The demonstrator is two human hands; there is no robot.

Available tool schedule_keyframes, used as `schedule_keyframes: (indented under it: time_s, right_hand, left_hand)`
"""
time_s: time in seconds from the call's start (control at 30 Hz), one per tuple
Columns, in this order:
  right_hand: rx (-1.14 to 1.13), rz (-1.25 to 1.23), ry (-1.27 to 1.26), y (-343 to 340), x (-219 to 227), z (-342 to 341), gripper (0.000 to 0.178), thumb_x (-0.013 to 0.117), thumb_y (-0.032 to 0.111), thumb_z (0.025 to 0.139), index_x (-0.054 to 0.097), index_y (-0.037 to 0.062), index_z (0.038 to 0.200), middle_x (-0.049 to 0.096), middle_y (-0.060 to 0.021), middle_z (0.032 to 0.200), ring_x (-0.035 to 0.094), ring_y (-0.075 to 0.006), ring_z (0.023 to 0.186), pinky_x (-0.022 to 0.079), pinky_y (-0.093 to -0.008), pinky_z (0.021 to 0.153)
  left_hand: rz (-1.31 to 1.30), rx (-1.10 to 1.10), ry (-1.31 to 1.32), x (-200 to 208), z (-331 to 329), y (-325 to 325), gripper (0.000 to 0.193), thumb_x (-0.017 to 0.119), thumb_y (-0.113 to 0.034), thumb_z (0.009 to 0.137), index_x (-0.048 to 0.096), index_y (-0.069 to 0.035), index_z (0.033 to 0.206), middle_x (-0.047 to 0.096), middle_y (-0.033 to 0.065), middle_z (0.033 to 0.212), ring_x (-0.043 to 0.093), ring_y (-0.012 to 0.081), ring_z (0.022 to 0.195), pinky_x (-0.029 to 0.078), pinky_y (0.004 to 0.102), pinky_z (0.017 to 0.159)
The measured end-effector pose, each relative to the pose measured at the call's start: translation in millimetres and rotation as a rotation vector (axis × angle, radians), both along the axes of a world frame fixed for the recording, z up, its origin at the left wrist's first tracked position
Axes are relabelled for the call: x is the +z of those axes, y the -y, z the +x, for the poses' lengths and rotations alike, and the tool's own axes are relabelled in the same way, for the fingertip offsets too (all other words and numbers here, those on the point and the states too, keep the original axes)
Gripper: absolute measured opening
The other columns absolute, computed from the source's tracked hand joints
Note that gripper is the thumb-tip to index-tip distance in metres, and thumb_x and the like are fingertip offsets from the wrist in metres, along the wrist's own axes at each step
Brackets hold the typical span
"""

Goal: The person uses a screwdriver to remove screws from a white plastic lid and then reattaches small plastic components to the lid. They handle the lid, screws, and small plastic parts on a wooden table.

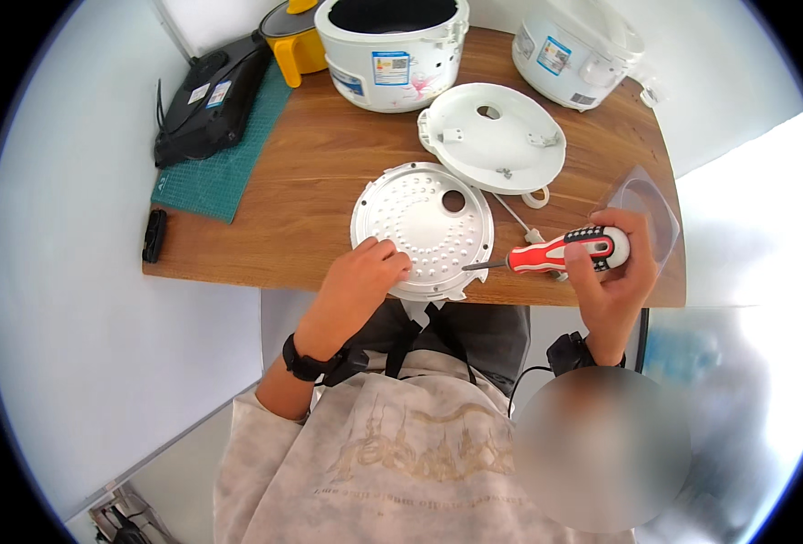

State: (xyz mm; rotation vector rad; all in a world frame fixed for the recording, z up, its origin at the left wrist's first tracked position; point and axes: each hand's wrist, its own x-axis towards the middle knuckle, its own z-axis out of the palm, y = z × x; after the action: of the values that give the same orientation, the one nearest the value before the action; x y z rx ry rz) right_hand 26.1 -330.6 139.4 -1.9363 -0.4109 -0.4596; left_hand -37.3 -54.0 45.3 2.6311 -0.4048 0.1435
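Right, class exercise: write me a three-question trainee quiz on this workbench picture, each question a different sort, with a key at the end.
1. True or false: the right hand holds the red-and-white screwdriver.
2. Multiple choice: the left hand rests on A) the perforated round metal plate; B) the white round lid; C) the green cutting mat.
3. Fill in: the screwdriver's tip points toward the person's ____ side, at the plate's edge.

Key: 1 true; 2 A; 3 left.
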Motion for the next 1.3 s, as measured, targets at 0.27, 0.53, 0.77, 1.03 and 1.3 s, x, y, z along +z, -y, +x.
schedule_keyframes:
  time_s: [0.27, 0.53, 0.77, 1.03, 1.3]
  right_hand:
    - [-0.077, 0.074, 0.015, 22, -14, -9, 0.032, 0.078, 0.010, 0.074, 0.061, 0.0009, 0.099, 0.064, -0.0054, 0.087, 0.060, -0.0103, 0.074, 0.050, -0.0241, 0.071]
    - [-0.131, 0.101, -0.048, 36, -28, -17, 0.031, 0.077, 0.009, 0.074, 0.060, 0.0009, 0.099, 0.064, -0.0052, 0.087, 0.059, -0.0097, 0.075, 0.050, -0.0230, 0.069]
    - [-0.145, 0.143, -0.077, 42, -35, -19, 0.031, 0.077, 0.007, 0.075, 0.059, 0.0004, 0.100, 0.063, -0.0052, 0.086, 0.059, -0.0089, 0.074, 0.049, -0.0226, 0.068]
    - [-0.141, 0.146, -0.108, 43, -38, -22, 0.030, 0.077, 0.010, 0.076, 0.061, 0.0006, 0.099, 0.064, -0.0039, 0.084, 0.059, -0.0077, 0.071, 0.049, -0.0222, 0.065]
    - [-0.134, 0.109, -0.090, 46, -42, -22, 0.031, 0.078, 0.012, 0.076, 0.061, 0.0009, 0.099, 0.064, -0.0041, 0.082, 0.059, -0.0077, 0.070, 0.047, -0.0216, 0.062]
  left_hand:
    - [0.109, 0.012, -0.050, 3, -2, 7, 0.015, 0.060, -0.008, 0.091, 0.063, -0.008, 0.106, 0.059, 0.0092, 0.095, 0.059, 0.0279, 0.094, 0.051, 0.0398, 0.077]
    - [0.086, 0.047, -0.068, 0, 2, 6, 0.018, 0.062, -0.007, 0.090, 0.060, -0.007, 0.107, 0.056, 0.0103, 0.095, 0.059, 0.0282, 0.095, 0.052, 0.0400, 0.077]
    - [0.078, 0.067, -0.152, 7, 7, 8, 0.010, 0.061, -0.010, 0.092, 0.059, -0.006, 0.101, 0.063, 0.0122, 0.090, 0.062, 0.0334, 0.088, 0.051, 0.0425, 0.075]
    - [0.170, 0.137, -0.132, 7, 11, 15, 0.020, 0.062, -0.008, 0.087, 0.052, -0.008, 0.105, 0.066, 0.0125, 0.087, 0.065, 0.0360, 0.075, 0.052, 0.0455, 0.064]
    - [-0.114, 0.234, -0.156, 7, 24, 10, 0.020, 0.064, -0.007, 0.086, 0.054, -0.008, 0.103, 0.064, 0.0112, 0.081, 0.066, 0.0294, 0.067, 0.053, 0.0389, 0.059]
